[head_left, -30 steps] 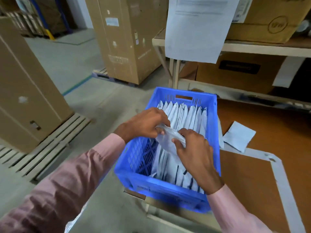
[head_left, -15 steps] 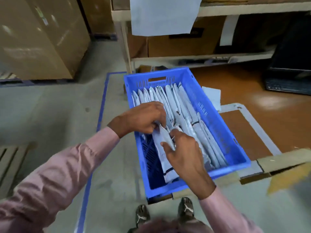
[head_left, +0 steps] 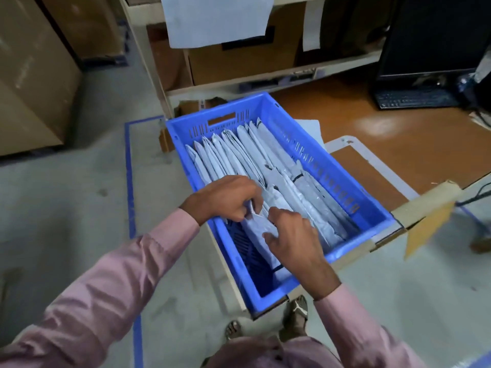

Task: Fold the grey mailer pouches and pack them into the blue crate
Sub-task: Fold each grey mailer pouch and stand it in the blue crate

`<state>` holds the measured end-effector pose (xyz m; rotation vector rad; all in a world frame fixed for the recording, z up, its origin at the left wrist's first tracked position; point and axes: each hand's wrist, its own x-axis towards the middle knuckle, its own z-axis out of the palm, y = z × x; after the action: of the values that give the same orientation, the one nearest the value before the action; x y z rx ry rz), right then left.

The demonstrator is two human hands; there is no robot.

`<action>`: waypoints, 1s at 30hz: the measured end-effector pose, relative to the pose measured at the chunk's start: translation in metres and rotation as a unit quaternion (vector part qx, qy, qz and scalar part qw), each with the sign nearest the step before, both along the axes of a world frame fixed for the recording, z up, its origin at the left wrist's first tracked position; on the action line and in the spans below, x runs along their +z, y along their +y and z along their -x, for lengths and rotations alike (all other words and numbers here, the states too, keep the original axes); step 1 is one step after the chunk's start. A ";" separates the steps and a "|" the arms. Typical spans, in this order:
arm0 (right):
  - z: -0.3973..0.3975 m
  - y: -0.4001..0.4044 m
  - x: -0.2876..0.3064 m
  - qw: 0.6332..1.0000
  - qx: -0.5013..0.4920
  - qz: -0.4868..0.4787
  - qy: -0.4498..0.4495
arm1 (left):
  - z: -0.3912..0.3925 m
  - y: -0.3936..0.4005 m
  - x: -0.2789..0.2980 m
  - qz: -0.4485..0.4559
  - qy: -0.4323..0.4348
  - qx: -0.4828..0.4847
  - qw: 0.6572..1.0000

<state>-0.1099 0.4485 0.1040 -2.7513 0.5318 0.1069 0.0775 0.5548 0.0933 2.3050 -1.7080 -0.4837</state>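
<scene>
Right hand (head_left: 293, 244), nearest: fingers curled on the near end of a folded grey mailer pouch (head_left: 261, 236), pressing it down into the blue crate (head_left: 342, 179). Left hand (head_left: 231, 199) pinches the pouch's far end against the standing row of packed pouches (head_left: 239, 158). The pouch sits at the row's left edge, with bare crate floor beside it.

Judgement: seat it upright and keep the fold pinched until the neighbours hold it. Push the row rightward to keep the gap. The crate rests on the bench (head_left: 398, 144); beyond it stands a monitor (head_left: 435, 35).
</scene>
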 end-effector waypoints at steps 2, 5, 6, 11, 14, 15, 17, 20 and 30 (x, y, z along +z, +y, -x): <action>-0.001 0.001 0.000 1.000 0.001 0.015 0.007 | 0.001 -0.003 0.003 -0.015 -0.008 0.005 1.000; -0.005 0.001 -0.001 0.999 0.013 0.036 0.038 | 0.000 -0.009 0.001 -0.051 -0.038 0.005 0.998; -0.007 0.000 -0.001 0.998 0.017 0.031 0.049 | -0.001 -0.012 -0.001 -0.067 -0.043 0.005 0.997; -0.014 -0.004 -0.002 0.991 0.038 -0.003 0.127 | 0.001 -0.024 -0.002 -0.124 -0.082 -0.020 0.989; -0.014 -0.002 -0.001 0.990 0.050 0.024 0.130 | 0.001 -0.024 -0.002 -0.138 -0.085 -0.016 0.987; -0.014 -0.002 -0.001 0.990 0.048 0.026 0.128 | 0.001 -0.023 -0.001 -0.136 -0.087 -0.010 0.987; -0.013 -0.001 -0.001 0.991 0.040 0.026 0.125 | 0.002 -0.021 -0.001 -0.128 -0.106 -0.001 0.986; -0.010 -0.002 -0.002 0.991 0.033 0.034 0.123 | 0.007 -0.020 0.001 -0.121 -0.147 -0.003 0.982; -0.008 -0.002 -0.008 0.990 0.029 0.062 0.127 | 0.002 -0.030 0.004 -0.222 -0.182 -0.045 0.957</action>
<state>-0.1018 0.4465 0.0959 -2.8942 0.5406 0.4574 0.0757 0.5248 0.0973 2.7820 -2.0531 -0.5291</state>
